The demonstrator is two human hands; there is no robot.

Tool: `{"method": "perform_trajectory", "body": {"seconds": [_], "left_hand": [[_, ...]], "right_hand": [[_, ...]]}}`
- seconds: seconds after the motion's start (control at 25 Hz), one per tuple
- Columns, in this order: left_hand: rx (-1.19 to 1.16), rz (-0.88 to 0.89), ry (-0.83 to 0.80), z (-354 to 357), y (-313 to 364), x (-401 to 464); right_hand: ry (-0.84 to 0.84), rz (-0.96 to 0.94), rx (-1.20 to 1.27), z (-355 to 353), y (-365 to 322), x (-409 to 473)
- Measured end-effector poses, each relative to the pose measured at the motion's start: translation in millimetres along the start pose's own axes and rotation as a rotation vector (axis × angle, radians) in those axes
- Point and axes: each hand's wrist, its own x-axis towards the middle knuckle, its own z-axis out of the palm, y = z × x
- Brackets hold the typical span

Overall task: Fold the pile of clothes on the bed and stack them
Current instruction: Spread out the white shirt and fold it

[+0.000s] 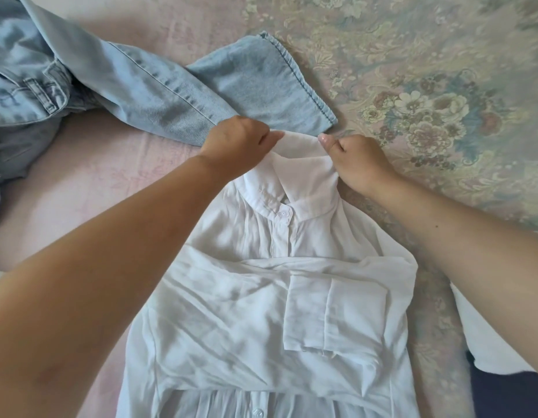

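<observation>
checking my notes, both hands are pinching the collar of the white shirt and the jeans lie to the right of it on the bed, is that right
Not quite. The left hand and right hand do pinch the collar of the white shirt, but the jeans lie to the left of it and beyond it on the bed, not to the right. The head view shows this.

Two bare forearms in view, no sleeves on either. Left hand and right hand both ungloved; no rings, watch or bracelet seen at the wrists. Right thumbnail glossy, pale pink. Small dark mole on the right forearm. Faint reddish patch on the left forearm near the frame's lower edge.
</observation>
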Motion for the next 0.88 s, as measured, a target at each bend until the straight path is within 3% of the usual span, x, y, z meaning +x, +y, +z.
{"method": "perform_trajectory", "body": {"seconds": [0.16, 0.28, 0.36, 0.44, 0.56, 0.72, 0.88], "left_hand": [[0.003, 0.048, -0.103, 0.5, 5.9, 7.0], [0.129, 0.127, -0.182, -0.2, 3.8, 7.5], [0.19, 0.143, -0.107, 1.3, 1.8, 7.5], [0.146, 0.033, -0.047, 4.6, 3.6, 8.6], [0.093, -0.112, -0.125, 6.8, 5.4, 11.5], [-0.099, 0.023, -0.172, 1.1, -2.0, 12.2], [-0.191, -0.039, -0.243, -2.8, -8.1, 14.5]], "right_hand": [[-0.015, 0.072, 0.008, 0.6, -10.8, 1.4], [-0.091, -0.02, 0.016, -0.8, -6.9, -0.6], [-0.104, -0.126, -0.127, -0.4, -4.0, -4.3], [-0.055, -0.109, -0.147, 0.6, -5.6, -7.2], [-0.023, 0.018, -0.035, 0.2, -9.8, -4.4], [-0.244, 0.064, 0.133, -4.4, -1.6, 1.9], [-0.144, 0.055, 0.217, -4.6, 2.2, 7.9]]}}
